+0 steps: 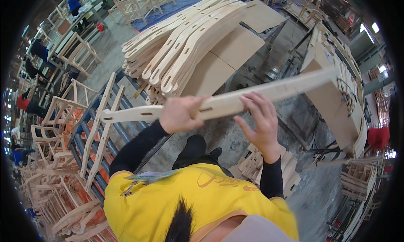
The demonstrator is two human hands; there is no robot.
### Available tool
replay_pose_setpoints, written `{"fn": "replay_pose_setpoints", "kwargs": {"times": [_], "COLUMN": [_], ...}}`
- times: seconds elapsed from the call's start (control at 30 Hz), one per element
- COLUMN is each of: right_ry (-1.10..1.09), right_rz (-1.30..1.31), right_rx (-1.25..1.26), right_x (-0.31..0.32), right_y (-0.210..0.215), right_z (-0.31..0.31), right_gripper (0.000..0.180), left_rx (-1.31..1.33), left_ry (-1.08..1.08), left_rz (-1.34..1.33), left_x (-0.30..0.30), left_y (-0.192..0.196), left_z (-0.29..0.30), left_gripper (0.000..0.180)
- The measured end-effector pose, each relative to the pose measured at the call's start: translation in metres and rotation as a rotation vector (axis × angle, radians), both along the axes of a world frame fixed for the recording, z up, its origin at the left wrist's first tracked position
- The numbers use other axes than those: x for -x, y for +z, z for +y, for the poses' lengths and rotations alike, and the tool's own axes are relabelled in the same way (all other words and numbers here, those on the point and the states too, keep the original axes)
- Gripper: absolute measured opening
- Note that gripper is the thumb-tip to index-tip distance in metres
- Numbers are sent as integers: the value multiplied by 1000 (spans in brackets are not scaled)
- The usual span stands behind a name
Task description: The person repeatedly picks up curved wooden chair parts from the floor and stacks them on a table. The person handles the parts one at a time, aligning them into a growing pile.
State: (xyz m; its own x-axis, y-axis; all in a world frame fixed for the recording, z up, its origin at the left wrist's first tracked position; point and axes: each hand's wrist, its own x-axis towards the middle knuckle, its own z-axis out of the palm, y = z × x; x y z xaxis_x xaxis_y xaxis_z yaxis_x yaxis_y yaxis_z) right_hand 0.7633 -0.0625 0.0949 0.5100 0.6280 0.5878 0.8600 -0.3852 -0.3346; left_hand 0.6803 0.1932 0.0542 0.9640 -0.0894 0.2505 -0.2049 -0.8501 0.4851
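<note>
A long, slightly curved pale wooden chair leg (227, 104) with slots cut in it stretches across in front of me. My left hand (181, 113) is closed around it, left of its middle. My right hand (261, 122) has its fingers spread, the fingertips at the near edge of the wood; whether they press on it I cannot tell. The far right end of the leg is smeared by motion. Beyond it lies a stack of similar slotted legs (191, 44) on a cardboard-covered surface (231, 52).
On the left, two slotted legs (99, 137) lie across a blue roller rack (122, 137). Wooden chair frames (63, 111) crowd behind it. At right stands a board-sided bench (332, 111). More wood pieces (288, 168) are low beside my right arm. Other people (75, 4) work farther off.
</note>
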Motion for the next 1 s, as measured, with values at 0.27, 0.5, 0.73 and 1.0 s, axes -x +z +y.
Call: {"fn": "replay_pose_setpoints", "kwargs": {"times": [0.27,0.5,0.73,1.0], "right_ry": [-129,-478,-535,-499], "right_rz": [291,849,1199,1233], "right_rx": [289,821,749,720], "right_x": [-154,-219,-242,-278], "right_y": [-67,-194,-215,-223], "right_z": [-33,-115,-111,-96], "right_gripper": [37,50,49,47], "left_rx": [-276,-181,-78,-45], "left_ry": [472,622,487,520], "left_rz": [-118,131,286,393], "left_x": [-181,-359,-484,-519], "left_y": [12,-12,-100,-144], "left_z": [194,355,476,473], "left_gripper": [69,80,91,86]}}
